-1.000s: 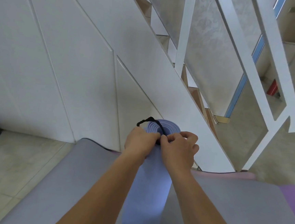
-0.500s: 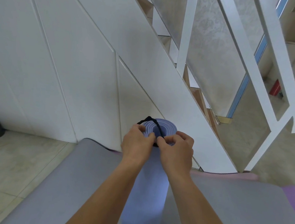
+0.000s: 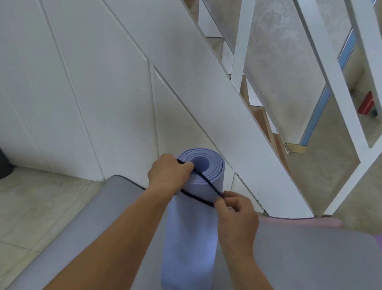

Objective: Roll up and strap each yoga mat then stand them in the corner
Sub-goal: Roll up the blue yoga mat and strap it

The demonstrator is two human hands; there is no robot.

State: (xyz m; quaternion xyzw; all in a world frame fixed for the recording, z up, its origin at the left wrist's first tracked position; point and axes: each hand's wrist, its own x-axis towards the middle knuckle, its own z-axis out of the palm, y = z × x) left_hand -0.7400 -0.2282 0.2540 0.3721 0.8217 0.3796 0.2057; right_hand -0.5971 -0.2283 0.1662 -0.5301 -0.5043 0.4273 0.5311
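Both hands, left hand and right hand, pinch the thin strap round the soft, springy rolled mat, best gripped near its top

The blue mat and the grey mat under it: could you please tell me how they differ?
The blue mat is rolled into a tube; the grey mat lies flat and unrolled. The blue mat stands upright on end, held by both hands, while the grey mat rests on the floor. A black strap crosses the blue mat's top; the grey mat has none. Both are plain, single-coloured mats.
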